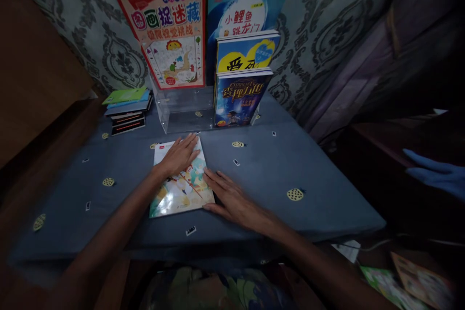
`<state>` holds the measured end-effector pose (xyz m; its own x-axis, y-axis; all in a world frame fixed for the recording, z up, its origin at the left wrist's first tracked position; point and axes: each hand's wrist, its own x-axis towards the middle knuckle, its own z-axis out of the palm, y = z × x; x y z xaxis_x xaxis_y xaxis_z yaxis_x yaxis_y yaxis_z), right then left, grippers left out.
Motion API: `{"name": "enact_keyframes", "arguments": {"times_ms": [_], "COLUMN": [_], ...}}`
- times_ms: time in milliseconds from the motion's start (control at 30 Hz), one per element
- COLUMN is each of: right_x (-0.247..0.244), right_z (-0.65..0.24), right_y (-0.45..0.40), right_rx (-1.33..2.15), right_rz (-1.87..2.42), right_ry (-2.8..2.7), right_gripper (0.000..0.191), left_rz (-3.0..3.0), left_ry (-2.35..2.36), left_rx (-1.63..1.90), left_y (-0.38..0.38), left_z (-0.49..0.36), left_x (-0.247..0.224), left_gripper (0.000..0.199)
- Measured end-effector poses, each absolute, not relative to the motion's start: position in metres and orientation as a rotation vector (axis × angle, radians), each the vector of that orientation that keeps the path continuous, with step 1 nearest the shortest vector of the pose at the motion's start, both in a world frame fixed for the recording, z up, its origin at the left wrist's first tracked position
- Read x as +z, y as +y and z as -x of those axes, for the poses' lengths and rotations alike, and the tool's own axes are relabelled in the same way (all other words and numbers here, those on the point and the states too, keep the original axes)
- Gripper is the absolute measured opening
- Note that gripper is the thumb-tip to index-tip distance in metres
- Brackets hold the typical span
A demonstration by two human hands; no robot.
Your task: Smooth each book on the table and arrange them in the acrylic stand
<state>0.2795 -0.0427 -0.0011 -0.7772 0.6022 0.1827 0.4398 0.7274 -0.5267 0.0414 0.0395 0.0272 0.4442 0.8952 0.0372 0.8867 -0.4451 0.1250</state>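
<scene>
A: ok so what step is this?

B: My read: steadying or squaring up the thin glossy paperback with the pale, colourful picture cover [179, 194]. It's flat on the desk draped in dark blue pineapple-print cloth [269, 179], closer to the near edge than the far one.

A: Gripping it?

B: Doesn't look like it. The left hand [180, 156] is spread palm-down over the upper cover, the right hand [232, 201] lies at the right edge, fingers straight, thumb by the lower right corner. Hands are apart from each other.

A: What would the next move call for?

B: Picking it up would need fingers under an edge, imo. The clear plastic book stand [181, 120] is just past it, toward the desk's far edge.
</scene>
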Motion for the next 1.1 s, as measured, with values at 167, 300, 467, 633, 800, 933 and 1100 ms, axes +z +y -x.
{"name": "enact_keyframes", "arguments": {"times_ms": [167, 300, 467, 633, 800, 933, 1100], "right_x": [0.001, 0.001, 0.000, 0.006, 0.009, 0.006, 0.001], "right_z": [-0.280, -0.281, -0.280, -0.278, -0.278, -0.279, -0.280], "right_y": [-0.044, -0.044, -0.045, -0.046, -0.046, -0.046, -0.046], "right_rx": [0.616, 0.646, 0.726, 0.755, 0.763, 0.752, 0.717], "right_rz": [0.793, 0.811, 0.864, 0.842, 0.927, 0.958, 0.997], "right_ry": [-2.574, -2.542, -2.441, -2.382, -2.352, -2.339, -2.327], "right_gripper": [0.075, 0.074, 0.068, 0.063, 0.077, 0.090, 0.103], "left_rz": [-2.591, -2.589, -2.605, -2.622, -2.669, -2.706, -2.703], "left_ry": [1.567, 1.571, 1.582, 1.578, 1.532, 1.500, 1.489], "left_rx": [0.146, 0.157, 0.146, 0.131, 0.085, 0.056, -0.010], "left_y": [0.047, 0.049, 0.049, 0.050, 0.050, 0.044, 0.032], "left_z": [-0.051, -0.052, -0.051, -0.051, -0.048, -0.048, -0.052], "left_x": [0.031, 0.030, 0.028, 0.027, 0.024, 0.023, 0.025], "left_gripper": [0.058, 0.059, 0.060, 0.062, 0.067, 0.069, 0.073]}}
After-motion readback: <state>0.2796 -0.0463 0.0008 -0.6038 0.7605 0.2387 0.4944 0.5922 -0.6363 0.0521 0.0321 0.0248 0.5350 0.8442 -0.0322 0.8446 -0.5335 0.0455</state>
